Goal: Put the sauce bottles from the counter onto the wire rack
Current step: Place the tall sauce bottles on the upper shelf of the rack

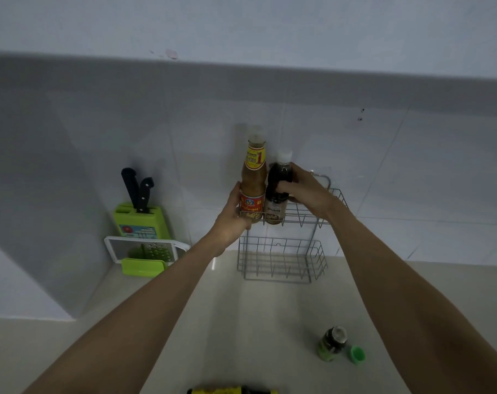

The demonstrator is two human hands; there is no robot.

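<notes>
A two-tier wire rack point(304, 214) hangs on the tiled wall above the counter. On its upper tier, at the left end, a tall brown sauce bottle point(253, 177) with a red and yellow label stands upright, and my left hand point(233, 214) grips its lower part. Right beside it stands a shorter dark sauce bottle point(278, 189) with a white cap, held around its middle by my right hand point(307, 191). A small dark bottle with a green label point(332, 344) stands on the counter at the lower right. A dark bottle with a yellow label point(230, 391) lies at the bottom edge.
The rack's lower tier point(281, 260) holds nothing. A green knife block point(139, 220) with two black-handled knives stands in the left corner, a white and green grater point(147, 254) in front of it. A green cap point(357, 354) lies by the small bottle.
</notes>
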